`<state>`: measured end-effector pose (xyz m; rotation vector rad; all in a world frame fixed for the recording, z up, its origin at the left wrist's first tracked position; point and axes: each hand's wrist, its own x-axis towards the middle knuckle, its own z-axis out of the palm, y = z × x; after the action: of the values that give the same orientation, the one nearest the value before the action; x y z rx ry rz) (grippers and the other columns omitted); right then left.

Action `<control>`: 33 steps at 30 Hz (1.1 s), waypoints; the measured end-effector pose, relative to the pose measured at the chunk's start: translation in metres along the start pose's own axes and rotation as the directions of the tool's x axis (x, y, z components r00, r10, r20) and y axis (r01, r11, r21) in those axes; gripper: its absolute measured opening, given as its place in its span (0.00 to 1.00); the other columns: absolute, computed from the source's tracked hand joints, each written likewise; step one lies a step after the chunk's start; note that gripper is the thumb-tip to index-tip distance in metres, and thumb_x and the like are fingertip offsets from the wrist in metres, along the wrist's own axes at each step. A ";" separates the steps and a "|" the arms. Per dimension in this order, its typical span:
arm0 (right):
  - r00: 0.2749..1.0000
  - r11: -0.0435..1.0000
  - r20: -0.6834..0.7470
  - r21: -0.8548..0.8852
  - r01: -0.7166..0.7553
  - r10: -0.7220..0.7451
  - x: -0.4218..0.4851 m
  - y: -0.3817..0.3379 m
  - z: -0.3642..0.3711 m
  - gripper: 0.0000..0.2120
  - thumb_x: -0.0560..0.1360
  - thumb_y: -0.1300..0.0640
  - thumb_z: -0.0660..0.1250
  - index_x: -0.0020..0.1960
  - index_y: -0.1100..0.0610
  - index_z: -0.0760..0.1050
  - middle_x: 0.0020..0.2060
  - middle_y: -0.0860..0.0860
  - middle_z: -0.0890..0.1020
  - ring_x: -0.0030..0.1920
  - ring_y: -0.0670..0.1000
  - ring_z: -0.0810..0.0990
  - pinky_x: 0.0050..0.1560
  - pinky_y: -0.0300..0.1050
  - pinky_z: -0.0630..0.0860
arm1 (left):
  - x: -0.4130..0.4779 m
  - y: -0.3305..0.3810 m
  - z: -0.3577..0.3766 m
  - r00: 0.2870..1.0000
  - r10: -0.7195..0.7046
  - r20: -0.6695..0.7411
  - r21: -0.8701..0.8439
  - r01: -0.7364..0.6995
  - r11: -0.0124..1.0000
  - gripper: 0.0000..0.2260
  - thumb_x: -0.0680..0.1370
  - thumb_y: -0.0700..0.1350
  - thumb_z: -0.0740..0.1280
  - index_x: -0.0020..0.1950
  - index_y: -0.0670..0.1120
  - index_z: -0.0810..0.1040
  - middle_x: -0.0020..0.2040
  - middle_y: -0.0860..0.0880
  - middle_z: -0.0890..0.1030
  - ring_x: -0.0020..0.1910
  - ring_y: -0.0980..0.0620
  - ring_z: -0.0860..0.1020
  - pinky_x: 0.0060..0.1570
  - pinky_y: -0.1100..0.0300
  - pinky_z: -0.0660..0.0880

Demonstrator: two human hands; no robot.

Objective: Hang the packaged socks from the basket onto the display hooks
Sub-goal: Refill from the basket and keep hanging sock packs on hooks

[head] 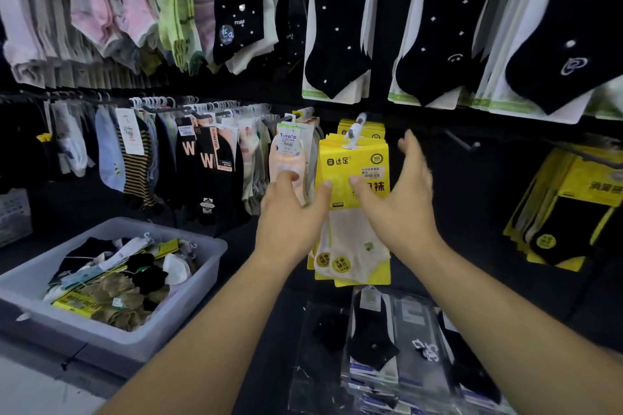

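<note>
Left hand [293, 212]: reaches up to the left edge of the yellow sock pack [354, 162]. The thumb lies on the pack's front and one finger lies against the peach sock pack [290, 152] beside it. The other fingers are hidden, so I cannot tell whether it grips the pack.
Right hand [401, 199]: spread wide with straight fingers that are blurred. The thumb tip touches the front of the yellow sock pack, and the hand grips nothing.
Hands together: they stand apart, one on each side of the pack.
Yellow sock pack: hangs upright on the display hook [354, 133], at the front of a row of matching yellow packs, with pale socks showing below its card.
Basket [188, 300]: a grey tub low on the left, well apart from the hands, holding a loose heap of packaged socks [128, 283].
Rail to the left: striped socks [138, 165] and dark pairs hang in a crowded row.
Above: large black sock packs [337, 27] hang on white-and-green cards.
Below the hands: clear packs of black socks [377, 340].
Far right: yellow-and-black packs [566, 212].
</note>
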<state>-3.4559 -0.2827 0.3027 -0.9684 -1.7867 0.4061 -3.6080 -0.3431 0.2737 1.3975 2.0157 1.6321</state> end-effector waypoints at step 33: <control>0.984 0.950 0.112 0.267 -0.165 0.140 0.075 0.057 0.065 0.22 0.83 0.53 0.60 0.75 0.50 0.62 0.66 0.50 0.76 0.64 0.52 0.77 0.64 0.54 0.75 | 0.100 0.021 0.072 0.989 -0.028 0.145 -0.417 0.086 0.905 0.12 0.87 0.53 0.63 0.66 0.50 0.78 0.59 0.50 0.85 0.60 0.49 0.83 0.66 0.48 0.78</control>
<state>-3.5011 -0.1793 0.2843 -0.9038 -1.6862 0.7875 -3.6034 -0.2220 0.3036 1.2355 1.4924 1.7587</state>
